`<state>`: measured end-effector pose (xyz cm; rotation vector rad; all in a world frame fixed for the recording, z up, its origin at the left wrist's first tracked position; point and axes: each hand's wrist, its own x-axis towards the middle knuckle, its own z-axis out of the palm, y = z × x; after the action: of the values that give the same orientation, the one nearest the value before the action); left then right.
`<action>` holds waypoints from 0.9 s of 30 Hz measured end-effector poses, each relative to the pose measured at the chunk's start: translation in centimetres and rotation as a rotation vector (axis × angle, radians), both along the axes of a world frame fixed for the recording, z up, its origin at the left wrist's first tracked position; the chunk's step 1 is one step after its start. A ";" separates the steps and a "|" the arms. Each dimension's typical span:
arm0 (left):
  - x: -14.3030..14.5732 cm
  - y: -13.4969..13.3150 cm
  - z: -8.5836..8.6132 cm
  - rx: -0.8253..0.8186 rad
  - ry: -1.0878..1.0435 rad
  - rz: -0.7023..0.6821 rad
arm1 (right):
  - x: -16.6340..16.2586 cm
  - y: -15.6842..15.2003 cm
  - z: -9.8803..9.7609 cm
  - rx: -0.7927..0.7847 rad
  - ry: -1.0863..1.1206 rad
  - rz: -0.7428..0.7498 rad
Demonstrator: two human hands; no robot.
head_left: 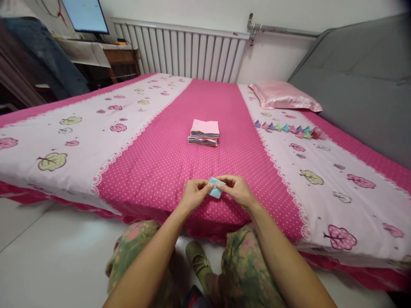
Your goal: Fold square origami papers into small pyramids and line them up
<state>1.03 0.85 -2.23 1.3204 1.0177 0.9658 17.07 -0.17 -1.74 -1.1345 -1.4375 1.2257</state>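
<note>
A small light-blue folded paper is held between my two hands, just above the near edge of the bed. My left hand pinches its left side with thumb and fingers. On the right side, my right hand grips it the same way, both thumbs on the face toward me. Beyond the hands, a stack of coloured paper squares lies on the pink dotted middle of the bedspread, a pale pink sheet on top. Farther right are rows of small folded paper pieces in several colours.
The bed fills most of the view. A pink pillow lies at the back right against a grey headboard. Behind stand a white radiator and, at far left, a desk with a monitor. My knees are below the bed edge.
</note>
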 end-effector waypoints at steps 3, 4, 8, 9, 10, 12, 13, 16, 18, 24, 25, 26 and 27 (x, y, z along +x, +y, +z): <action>0.2 0.0 -0.2 -0.029 -0.001 0.017 | 0.0 -0.1 0.1 -0.009 -0.043 -0.026; 0.2 -0.1 -0.2 -0.034 0.001 0.021 | -0.1 -0.1 0.1 0.004 -0.081 -0.047; 0.3 -0.2 -0.3 -0.045 -0.014 0.015 | -0.3 -0.1 0.0 0.071 -0.192 -0.074; 0.3 -0.1 -0.3 -0.046 -0.019 0.012 | -0.4 -0.1 -0.1 0.083 -0.198 -0.068; 0.3 -0.1 -0.4 -0.042 -0.018 0.012 | -0.5 -0.2 -0.2 0.096 -0.202 -0.063; 0.2 -0.1 -0.6 -0.020 0.005 0.037 | -0.7 -0.2 -0.2 0.143 -0.234 -0.070; 0.2 -0.1 -0.6 -0.006 0.021 0.058 | -0.8 -0.3 -0.2 0.175 -0.272 -0.081; 0.3 -0.2 -0.6 0.018 0.037 0.127 | -1.3 -0.6 -0.1 0.272 -0.428 -0.153; 0.3 -0.2 -0.5 0.012 0.024 0.148 | -1.7 -0.8 0.0 0.303 -0.493 -0.207; 0.1 0.0 -0.3 -0.024 -0.014 0.127 | -1.9 -0.7 0.0 0.286 -0.464 -0.205; 0.1 0.1 -0.3 -0.030 -0.021 0.120 | -1.8 -0.7 0.1 0.276 -0.451 -0.201; 0.0 0.1 -0.3 -0.036 -0.027 0.116 | -1.8 -0.6 0.1 0.263 -0.433 -0.197; 0.0 0.2 -0.3 -0.041 -0.032 0.115 | -1.7 -0.6 0.1 0.249 -0.409 -0.192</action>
<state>1.01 1.00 -2.54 1.2195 1.0931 1.0435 15.42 -0.75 -1.65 -1.3618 -1.6810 0.6818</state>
